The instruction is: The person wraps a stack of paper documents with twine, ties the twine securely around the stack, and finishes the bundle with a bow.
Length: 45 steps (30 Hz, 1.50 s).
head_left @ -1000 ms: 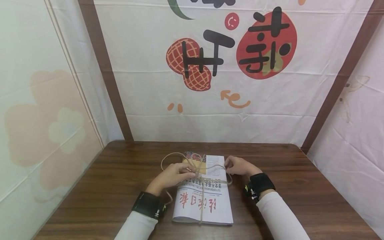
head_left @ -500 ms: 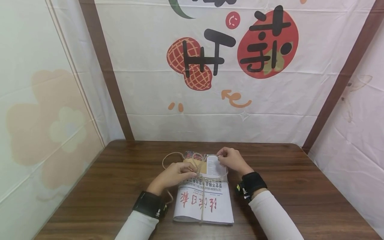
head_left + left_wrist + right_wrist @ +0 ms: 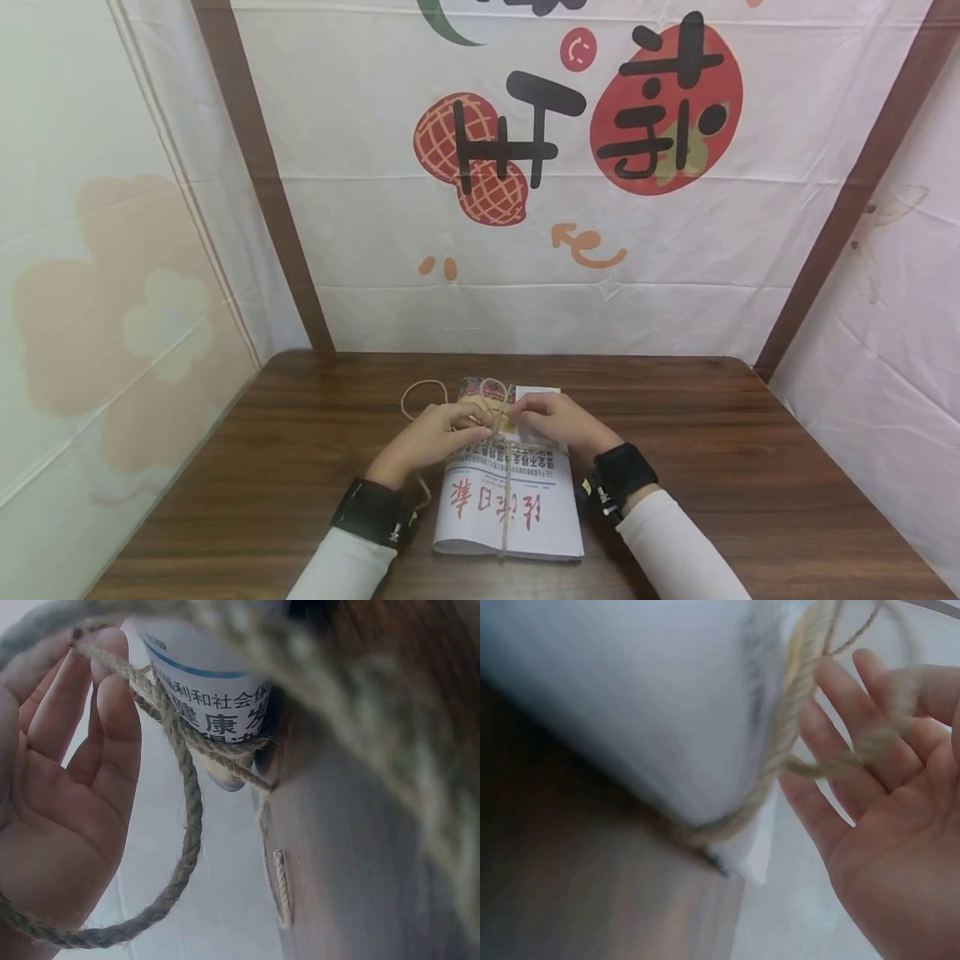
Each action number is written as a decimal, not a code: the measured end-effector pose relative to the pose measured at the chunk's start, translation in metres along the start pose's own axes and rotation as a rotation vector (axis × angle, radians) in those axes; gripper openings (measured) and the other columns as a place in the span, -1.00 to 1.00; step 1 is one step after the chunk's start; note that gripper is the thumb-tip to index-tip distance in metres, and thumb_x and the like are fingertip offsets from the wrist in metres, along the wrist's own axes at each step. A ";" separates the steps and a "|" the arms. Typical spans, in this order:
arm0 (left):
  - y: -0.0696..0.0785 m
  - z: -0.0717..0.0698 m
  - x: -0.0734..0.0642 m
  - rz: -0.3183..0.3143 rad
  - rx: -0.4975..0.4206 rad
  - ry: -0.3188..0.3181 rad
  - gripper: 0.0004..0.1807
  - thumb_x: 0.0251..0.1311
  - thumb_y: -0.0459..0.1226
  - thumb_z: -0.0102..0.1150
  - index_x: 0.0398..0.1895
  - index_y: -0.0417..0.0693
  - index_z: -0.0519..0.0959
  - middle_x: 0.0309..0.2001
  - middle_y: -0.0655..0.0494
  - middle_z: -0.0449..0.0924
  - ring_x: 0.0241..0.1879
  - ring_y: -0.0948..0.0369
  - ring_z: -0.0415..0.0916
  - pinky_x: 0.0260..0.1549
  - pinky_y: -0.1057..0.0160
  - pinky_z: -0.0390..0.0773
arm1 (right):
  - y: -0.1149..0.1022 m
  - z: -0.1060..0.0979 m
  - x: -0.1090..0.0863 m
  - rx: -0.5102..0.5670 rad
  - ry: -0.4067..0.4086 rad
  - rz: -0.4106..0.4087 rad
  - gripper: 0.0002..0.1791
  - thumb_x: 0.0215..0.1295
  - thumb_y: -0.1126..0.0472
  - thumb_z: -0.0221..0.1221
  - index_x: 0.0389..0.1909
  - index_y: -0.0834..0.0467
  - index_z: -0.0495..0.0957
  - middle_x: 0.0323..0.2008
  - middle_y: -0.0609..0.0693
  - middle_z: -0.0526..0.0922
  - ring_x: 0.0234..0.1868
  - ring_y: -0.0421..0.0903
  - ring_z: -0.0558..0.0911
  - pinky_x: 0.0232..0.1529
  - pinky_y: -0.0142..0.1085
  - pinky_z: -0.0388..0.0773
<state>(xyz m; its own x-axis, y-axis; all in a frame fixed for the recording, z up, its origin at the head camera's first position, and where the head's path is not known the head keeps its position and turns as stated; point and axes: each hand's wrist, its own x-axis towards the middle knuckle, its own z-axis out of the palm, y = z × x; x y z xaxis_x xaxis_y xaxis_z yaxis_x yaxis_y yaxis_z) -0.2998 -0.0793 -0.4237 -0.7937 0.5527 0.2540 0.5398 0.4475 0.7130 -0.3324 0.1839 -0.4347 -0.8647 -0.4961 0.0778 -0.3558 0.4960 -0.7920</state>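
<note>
A folded newspaper bundle (image 3: 558, 521) lies on the table with twine (image 3: 505, 525) crossed around it lengthwise and across. My left hand (image 3: 435, 435) pinches the twine near the crossing, and a standing loop rises just beyond its fingertips. From the right, my right hand (image 3: 567, 423) reaches over the bundle, thumb and forefinger pinching a strand close to the left fingertips. In the left wrist view a long twine curve (image 3: 196, 817) hangs beside the palm. The right wrist view has a blurred strand (image 3: 840, 761) looping past the fingers. The knot itself is partly covered by the fingers.
The brown wooden table (image 3: 315, 467) carries the bundle near its middle. A slack twine loop arches out past the left hand over the tabletop. Behind stands a white printed cloth (image 3: 360, 317), with pale cloth walls at both sides.
My right hand has gone from the bundle's right edge, up and then leftward to the crossing, bringing its strand along. My left hand has stayed in place.
</note>
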 end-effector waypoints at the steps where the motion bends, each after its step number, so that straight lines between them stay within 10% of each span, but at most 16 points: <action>1: 0.000 0.000 0.000 -0.002 -0.001 0.003 -0.80 0.36 -0.09 0.24 -0.12 0.04 0.67 -0.18 0.18 0.75 -0.14 0.24 0.69 -0.12 0.16 0.61 | 0.001 0.000 -0.002 -0.010 0.011 0.014 -0.77 0.51 0.12 0.09 -0.02 0.02 0.69 0.00 -0.12 0.66 0.13 -0.09 0.56 0.20 0.04 0.40; 11: 0.000 0.006 0.003 -0.011 -0.011 0.046 -0.83 0.33 -0.14 0.27 -0.14 0.00 0.70 -0.16 0.16 0.74 -0.17 0.23 0.69 -0.11 0.12 0.61 | 0.014 -0.007 -0.015 -0.038 0.104 0.069 -0.81 0.46 0.09 0.14 -0.10 -0.03 0.71 -0.07 -0.15 0.65 -0.01 -0.10 0.56 0.03 -0.10 0.46; 26: 0.009 0.021 0.012 -0.067 0.064 0.152 -0.86 0.27 -0.15 0.34 -0.17 0.07 0.75 -0.16 0.20 0.74 -0.15 0.18 0.66 -0.04 0.01 0.56 | 0.009 -0.007 -0.024 0.073 0.021 0.053 -0.68 0.44 0.01 0.18 0.03 0.11 0.69 -0.05 -0.05 0.68 -0.07 -0.08 0.59 -0.08 -0.20 0.50; 45: 0.013 0.025 0.011 -0.108 0.083 0.104 -0.84 0.25 -0.08 0.35 -0.22 0.11 0.79 -0.23 0.26 0.75 -0.16 0.25 0.66 -0.08 0.06 0.58 | -0.008 0.002 -0.018 0.241 -0.026 0.061 -0.69 0.32 -0.03 0.31 -0.06 0.07 0.71 -0.16 0.04 0.72 -0.13 0.02 0.64 -0.09 -0.22 0.53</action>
<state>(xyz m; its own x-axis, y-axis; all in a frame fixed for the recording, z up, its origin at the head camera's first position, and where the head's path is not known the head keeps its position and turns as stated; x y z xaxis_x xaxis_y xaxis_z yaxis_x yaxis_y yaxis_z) -0.2948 -0.0502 -0.4280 -0.8708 0.4242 0.2484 0.4677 0.5592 0.6845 -0.3128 0.1874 -0.4311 -0.8713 -0.4905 0.0119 -0.2057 0.3431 -0.9165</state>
